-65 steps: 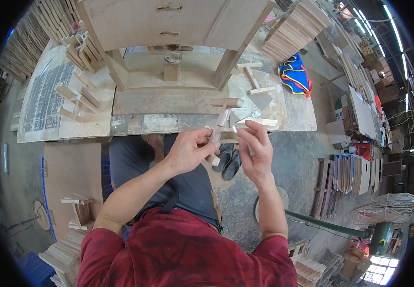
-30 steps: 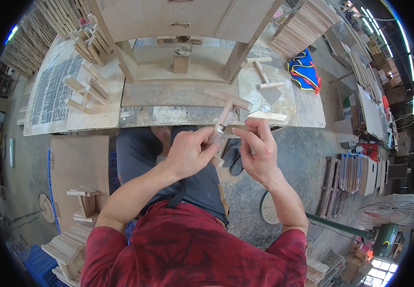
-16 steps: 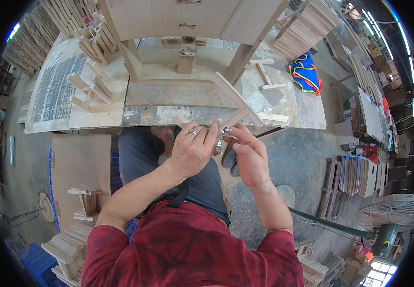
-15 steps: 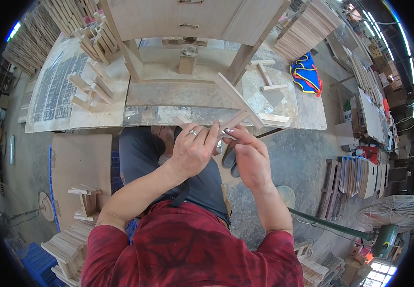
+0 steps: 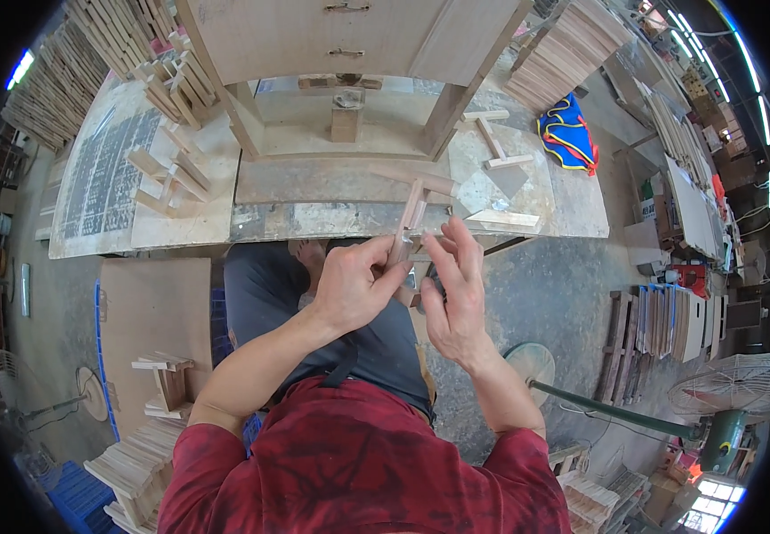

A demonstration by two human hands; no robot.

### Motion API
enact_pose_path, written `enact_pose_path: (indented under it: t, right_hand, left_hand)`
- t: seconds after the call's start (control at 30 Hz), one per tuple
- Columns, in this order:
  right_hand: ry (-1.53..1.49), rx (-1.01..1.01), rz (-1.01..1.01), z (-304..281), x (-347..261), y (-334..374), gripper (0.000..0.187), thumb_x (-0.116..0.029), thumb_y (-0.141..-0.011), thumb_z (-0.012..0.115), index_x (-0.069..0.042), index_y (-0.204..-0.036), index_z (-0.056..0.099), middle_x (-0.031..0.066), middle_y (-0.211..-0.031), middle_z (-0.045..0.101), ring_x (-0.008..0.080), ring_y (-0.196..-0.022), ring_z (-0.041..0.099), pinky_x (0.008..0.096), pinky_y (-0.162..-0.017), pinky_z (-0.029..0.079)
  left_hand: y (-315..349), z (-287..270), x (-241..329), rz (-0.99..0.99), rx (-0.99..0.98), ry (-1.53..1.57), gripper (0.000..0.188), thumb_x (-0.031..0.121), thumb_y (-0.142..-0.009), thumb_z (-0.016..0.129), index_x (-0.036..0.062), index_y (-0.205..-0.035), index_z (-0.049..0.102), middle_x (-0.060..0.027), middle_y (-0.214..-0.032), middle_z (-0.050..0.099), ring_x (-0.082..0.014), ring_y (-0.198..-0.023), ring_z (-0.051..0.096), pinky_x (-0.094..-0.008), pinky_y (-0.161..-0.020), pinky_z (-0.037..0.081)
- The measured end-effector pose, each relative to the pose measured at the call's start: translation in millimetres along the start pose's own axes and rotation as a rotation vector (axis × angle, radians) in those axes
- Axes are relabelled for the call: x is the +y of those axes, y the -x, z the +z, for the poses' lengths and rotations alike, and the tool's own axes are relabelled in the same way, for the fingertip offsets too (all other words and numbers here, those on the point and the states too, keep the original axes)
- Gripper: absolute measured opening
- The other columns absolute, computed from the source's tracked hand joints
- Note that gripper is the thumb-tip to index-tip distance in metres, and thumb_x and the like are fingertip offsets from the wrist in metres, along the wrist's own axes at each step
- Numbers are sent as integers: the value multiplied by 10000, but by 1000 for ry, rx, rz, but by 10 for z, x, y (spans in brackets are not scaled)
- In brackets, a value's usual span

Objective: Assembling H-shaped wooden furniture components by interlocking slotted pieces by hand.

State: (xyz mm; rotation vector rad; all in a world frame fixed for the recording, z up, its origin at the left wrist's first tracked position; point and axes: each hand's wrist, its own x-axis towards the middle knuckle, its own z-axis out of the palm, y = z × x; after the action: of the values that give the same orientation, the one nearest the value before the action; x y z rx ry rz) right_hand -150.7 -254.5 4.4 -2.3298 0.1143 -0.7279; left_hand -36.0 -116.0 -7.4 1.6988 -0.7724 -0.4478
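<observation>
My left hand grips a wooden piece made of joined strips between thumb and fingers, just off the front edge of the workbench. The piece points up and away from me, blurred in part by motion. My right hand is beside it, fingers stretched and apart, with the fingertips close to the joint of the strips. Something small and pale shows at that joint; its kind I cannot make out. Whether the right fingertips touch the wood is unclear.
A wooden cabinet frame stands across the bench. Wooden T-shaped pieces lie to the left, more to the right. A blue cloth with red and yellow trim is at the right. A fan stands at lower right.
The wooden piece has swung from slanting rightward to pointing more away from me. My right hand has gone from a pinch to spread fingers; my left hand has shifted its grip.
</observation>
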Motion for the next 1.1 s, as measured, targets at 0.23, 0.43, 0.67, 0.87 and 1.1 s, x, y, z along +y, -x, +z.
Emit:
enact_pose_path:
  t: [0.23,0.43,0.67,0.87,1.1]
  right_hand:
    - [305,-70,-240,-54,138,-131,502,23,-764,658,-45,-1259,695,268,-1437,454,444,-1268,480,514,-1026,445]
    - [284,-109,-268,-34,233,-44,491,30,-767,660,-63,-1246,711,227,-1457,467,445,-1286,470,487,-1043,447]
    - [-156,64,59,-234,456,213,429,71,-824,573,-21,-1222,704,207,-1401,517,339,-1236,535,422,-1012,470]
    - [-839,489,1059,-95,1752,628,317,-5,-919,558,54,-1227,598,123,-1035,613,203,-862,614,377,-799,534]
    - [-1349,725,1186,69,2379,305,95,-86,-987,563,-39,-1048,507,38,-851,530,165,-674,492,373,-697,509]
  left_hand:
    - [28,-160,23,-185,-197,212,280,148,-929,690,-13,-1157,710,-108,-823,771,-101,-738,710,-273,-683,547]
    - [20,-170,10,-213,-223,272,276,147,-946,683,-15,-1168,711,-100,-850,778,-89,-770,705,-265,-690,552]
    - [-6,-234,-82,-303,-262,396,286,97,-983,645,-60,-1222,667,-90,-894,753,-92,-787,676,-250,-658,548]
    - [-6,-415,-213,-274,-225,488,314,99,-998,642,-77,-1257,624,-129,-911,755,-124,-804,690,-257,-717,543]
    - [24,-482,-242,-306,-181,493,315,113,-1006,631,-80,-1255,628,-128,-906,754,-148,-841,705,-270,-779,541]
